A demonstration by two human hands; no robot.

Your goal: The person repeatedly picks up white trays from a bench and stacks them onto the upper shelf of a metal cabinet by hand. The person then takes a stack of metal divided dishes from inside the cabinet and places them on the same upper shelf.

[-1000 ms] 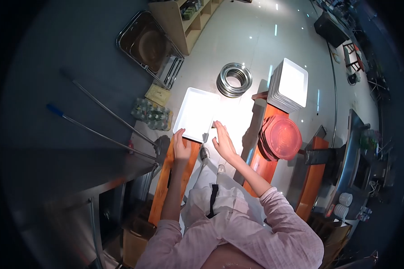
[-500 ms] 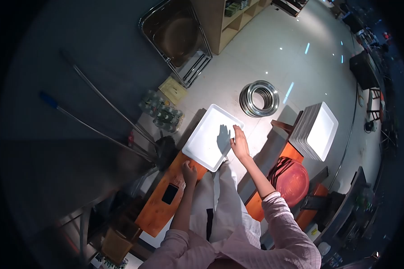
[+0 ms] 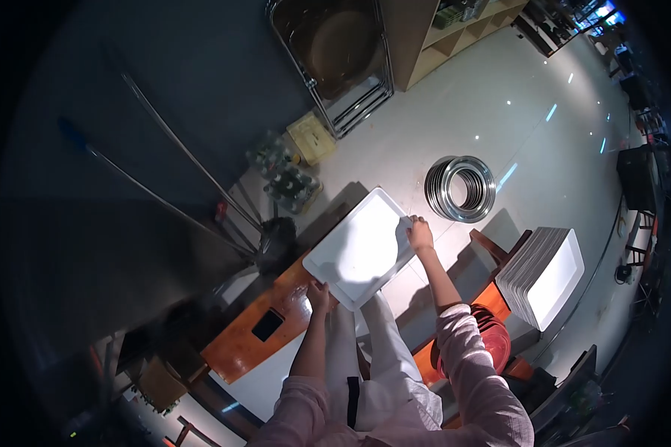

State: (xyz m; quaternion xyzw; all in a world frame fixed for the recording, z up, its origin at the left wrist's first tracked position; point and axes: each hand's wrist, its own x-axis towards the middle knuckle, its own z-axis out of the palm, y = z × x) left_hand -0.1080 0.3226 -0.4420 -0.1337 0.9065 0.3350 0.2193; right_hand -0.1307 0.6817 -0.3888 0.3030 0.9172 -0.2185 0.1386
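Observation:
A white rectangular tray (image 3: 359, 242) is tilted over the end of the orange wooden bench, with bright light on its inner face. My right hand (image 3: 420, 234) is closed around its right edge, near the far corner. At the near left edge, my left hand (image 3: 319, 295) grips the rim, its fingers partly hidden by the tray. Beside my left forearm, a black phone (image 3: 267, 325) lies on the bench (image 3: 235, 350).
To the right, a stack of white trays (image 3: 540, 279) sits on another bench, near red round plates or lids (image 3: 492, 339). Metal rings (image 3: 461, 189) are stacked on the floor ahead. Bottle packs (image 3: 291, 182), a folded chair (image 3: 339, 59) and a long-handled dustpan (image 3: 276, 242) stand left.
My right hand has gone from open above the tray to closed on its right edge. My left hand has moved from the bench to the tray's near edge. The view has shifted.

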